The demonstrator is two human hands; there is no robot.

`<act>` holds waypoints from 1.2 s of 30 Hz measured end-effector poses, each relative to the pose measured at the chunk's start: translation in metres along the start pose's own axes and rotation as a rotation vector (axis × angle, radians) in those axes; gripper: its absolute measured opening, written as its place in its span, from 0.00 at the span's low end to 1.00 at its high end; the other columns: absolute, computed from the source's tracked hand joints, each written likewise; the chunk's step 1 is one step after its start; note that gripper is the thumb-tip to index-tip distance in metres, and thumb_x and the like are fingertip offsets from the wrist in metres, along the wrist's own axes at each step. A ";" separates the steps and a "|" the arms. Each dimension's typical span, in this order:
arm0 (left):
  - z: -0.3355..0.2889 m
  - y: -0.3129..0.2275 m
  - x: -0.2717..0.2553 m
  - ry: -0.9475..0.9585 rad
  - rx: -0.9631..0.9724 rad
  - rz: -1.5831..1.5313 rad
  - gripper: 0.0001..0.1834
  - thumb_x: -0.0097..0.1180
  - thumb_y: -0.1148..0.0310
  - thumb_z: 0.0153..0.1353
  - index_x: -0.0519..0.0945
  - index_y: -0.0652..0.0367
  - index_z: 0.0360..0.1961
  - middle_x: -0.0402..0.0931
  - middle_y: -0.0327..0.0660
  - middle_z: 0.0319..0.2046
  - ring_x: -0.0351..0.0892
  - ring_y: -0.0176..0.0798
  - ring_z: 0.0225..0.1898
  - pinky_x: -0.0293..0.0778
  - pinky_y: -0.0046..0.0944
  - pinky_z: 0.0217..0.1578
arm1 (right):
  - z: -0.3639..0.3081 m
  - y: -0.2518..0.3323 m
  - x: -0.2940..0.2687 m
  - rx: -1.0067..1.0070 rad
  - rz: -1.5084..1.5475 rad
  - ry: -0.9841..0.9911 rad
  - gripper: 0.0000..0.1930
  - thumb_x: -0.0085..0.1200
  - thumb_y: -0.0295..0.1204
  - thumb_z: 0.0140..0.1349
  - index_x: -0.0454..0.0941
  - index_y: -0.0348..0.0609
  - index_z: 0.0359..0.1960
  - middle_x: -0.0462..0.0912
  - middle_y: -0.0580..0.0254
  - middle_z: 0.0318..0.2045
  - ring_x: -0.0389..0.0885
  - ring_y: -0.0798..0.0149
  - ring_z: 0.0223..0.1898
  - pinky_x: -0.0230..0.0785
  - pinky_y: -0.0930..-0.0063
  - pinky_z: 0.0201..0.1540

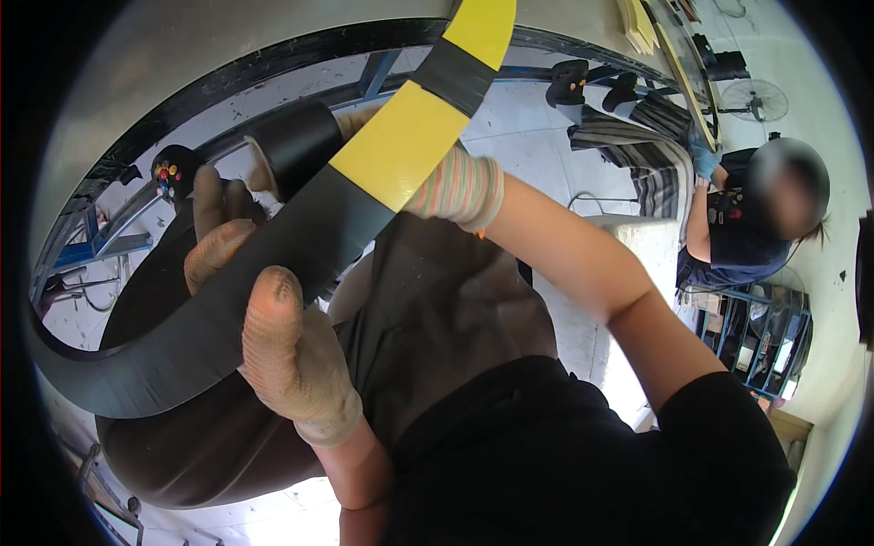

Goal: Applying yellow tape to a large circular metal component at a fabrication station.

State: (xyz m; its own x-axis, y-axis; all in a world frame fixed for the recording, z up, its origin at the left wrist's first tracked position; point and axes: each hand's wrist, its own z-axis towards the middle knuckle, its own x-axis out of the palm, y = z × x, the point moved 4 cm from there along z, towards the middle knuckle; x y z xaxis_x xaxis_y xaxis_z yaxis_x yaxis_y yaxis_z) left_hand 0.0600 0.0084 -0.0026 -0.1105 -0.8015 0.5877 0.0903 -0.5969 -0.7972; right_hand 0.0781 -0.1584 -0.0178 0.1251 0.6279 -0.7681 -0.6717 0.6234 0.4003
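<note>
A long, curved band in black with yellow blocks (398,146) sweeps from the top centre down to the lower left. My left hand (305,364), in a worn knit glove, grips its black stretch, the thumb on the near side and the fingers showing past the far edge. Behind a yellow block is my right hand (460,187), in a glove with a striped cuff. Most of its fingers are hidden by the band. A bit of glove shows beside the end of a black, rounded, tube-like piece (299,146); whether the hand holds it is unclear.
At the right sits a co-worker (728,209) in striped trousers and blue gloves. A fan (756,100) stands behind, and a blue rack (756,337) holds goods. A dark-edged bench (264,77) runs along the top. A pale block (628,264) is beside my right arm.
</note>
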 end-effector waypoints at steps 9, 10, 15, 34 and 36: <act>-0.014 0.000 0.004 -0.164 -0.197 -0.293 0.25 0.61 0.62 0.62 0.73 0.63 0.57 0.74 0.52 0.56 0.71 0.47 0.62 0.57 0.49 0.69 | -0.049 -0.011 -0.027 0.613 1.342 0.091 0.20 0.52 0.38 0.72 0.77 0.32 0.55 0.84 0.54 0.32 0.85 0.64 0.36 0.77 0.73 0.41; -0.014 0.004 0.010 -0.175 -0.210 -0.281 0.25 0.61 0.63 0.62 0.72 0.61 0.57 0.73 0.53 0.58 0.72 0.47 0.61 0.60 0.48 0.67 | -0.070 -0.008 -0.044 0.745 1.567 0.309 0.22 0.50 0.41 0.73 0.78 0.32 0.54 0.83 0.55 0.25 0.86 0.65 0.29 0.78 0.76 0.33; -0.019 0.007 0.022 -0.154 -0.210 -0.147 0.23 0.59 0.65 0.63 0.71 0.58 0.58 0.73 0.50 0.57 0.74 0.43 0.57 0.66 0.44 0.62 | 0.009 0.056 -0.110 0.815 1.220 -0.011 0.34 0.45 0.46 0.75 0.65 0.19 0.63 0.79 0.54 0.18 0.73 0.73 0.09 0.60 0.85 0.09; -0.009 0.012 0.019 -0.088 -0.082 0.062 0.33 0.61 0.60 0.61 0.66 0.71 0.60 0.63 0.66 0.66 0.63 0.54 0.69 0.49 0.53 0.72 | -0.018 -0.010 -0.023 0.475 0.326 0.265 0.21 0.67 0.33 0.59 0.80 0.32 0.50 0.86 0.58 0.39 0.83 0.69 0.40 0.74 0.73 0.39; -0.012 0.014 0.021 -0.102 -0.104 0.046 0.32 0.61 0.60 0.60 0.67 0.72 0.59 0.67 0.63 0.64 0.67 0.51 0.66 0.52 0.51 0.71 | -0.026 -0.015 -0.013 -0.113 -0.160 0.108 0.22 0.66 0.27 0.59 0.78 0.33 0.55 0.85 0.57 0.46 0.83 0.68 0.46 0.75 0.72 0.46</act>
State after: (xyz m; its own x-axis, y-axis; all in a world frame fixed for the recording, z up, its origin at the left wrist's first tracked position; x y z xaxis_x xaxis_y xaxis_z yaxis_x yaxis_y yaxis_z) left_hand 0.0474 -0.0167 -0.0026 -0.0072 -0.8306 0.5569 -0.0106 -0.5568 -0.8306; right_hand 0.0675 -0.1875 -0.0269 0.1614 0.4677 -0.8690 -0.7277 0.6512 0.2153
